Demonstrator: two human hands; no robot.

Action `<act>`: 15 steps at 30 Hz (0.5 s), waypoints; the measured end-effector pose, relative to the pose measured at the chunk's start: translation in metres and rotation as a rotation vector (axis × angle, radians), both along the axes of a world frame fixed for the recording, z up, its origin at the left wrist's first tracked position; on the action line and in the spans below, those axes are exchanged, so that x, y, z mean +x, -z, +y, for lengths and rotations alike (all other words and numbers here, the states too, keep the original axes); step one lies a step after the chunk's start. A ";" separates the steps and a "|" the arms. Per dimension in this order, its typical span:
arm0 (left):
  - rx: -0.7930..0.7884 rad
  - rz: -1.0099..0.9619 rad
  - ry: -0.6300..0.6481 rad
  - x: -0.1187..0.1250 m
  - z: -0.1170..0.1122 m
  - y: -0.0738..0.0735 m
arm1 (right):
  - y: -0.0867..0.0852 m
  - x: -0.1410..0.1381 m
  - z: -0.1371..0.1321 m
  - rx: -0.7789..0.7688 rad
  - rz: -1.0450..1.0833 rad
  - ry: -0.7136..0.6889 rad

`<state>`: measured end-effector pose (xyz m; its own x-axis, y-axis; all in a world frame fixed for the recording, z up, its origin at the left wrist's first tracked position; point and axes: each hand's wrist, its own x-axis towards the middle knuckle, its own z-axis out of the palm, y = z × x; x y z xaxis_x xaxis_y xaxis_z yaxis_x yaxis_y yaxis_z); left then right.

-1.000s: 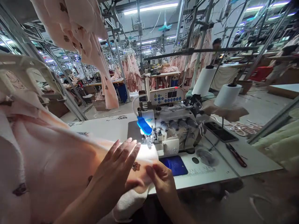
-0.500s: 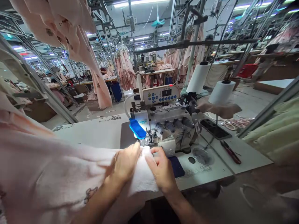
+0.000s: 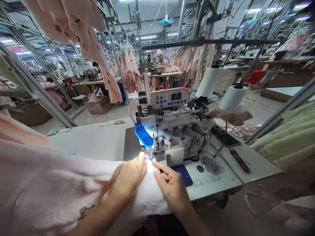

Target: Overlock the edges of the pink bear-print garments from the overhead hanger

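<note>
A large pink fabric (image 3: 49,183) with small brown prints lies across the white table and my lap. My left hand (image 3: 128,180) presses on its folded edge with curled fingers, the fingertips just short of the presser foot. My right hand (image 3: 172,186) pinches the same edge from the right, forefinger stretched toward the needle. The white overlock sewing machine (image 3: 172,134) with a blue guard (image 3: 144,135) stands right behind both hands, its lamp lighting the cloth.
Two white thread cones (image 3: 232,97) stand right of the machine, behind a control panel (image 3: 169,97). A dark phone (image 3: 225,136) and a red-handled tool (image 3: 240,160) lie on the table (image 3: 98,141) at the right. Pink garments (image 3: 81,29) hang overhead at left; pale green cloth (image 3: 287,141) at far right.
Both hands have slid the fabric edge forward to the presser foot. The left hand went from lying flat on the cloth to gripping it. The view shifted slightly.
</note>
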<state>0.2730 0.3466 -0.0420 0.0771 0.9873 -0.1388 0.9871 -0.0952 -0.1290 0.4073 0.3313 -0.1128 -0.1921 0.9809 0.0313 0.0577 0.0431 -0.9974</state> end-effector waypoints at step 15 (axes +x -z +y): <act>0.790 -0.372 0.608 -0.011 -0.048 0.058 | 0.021 0.004 -0.028 0.048 0.134 0.041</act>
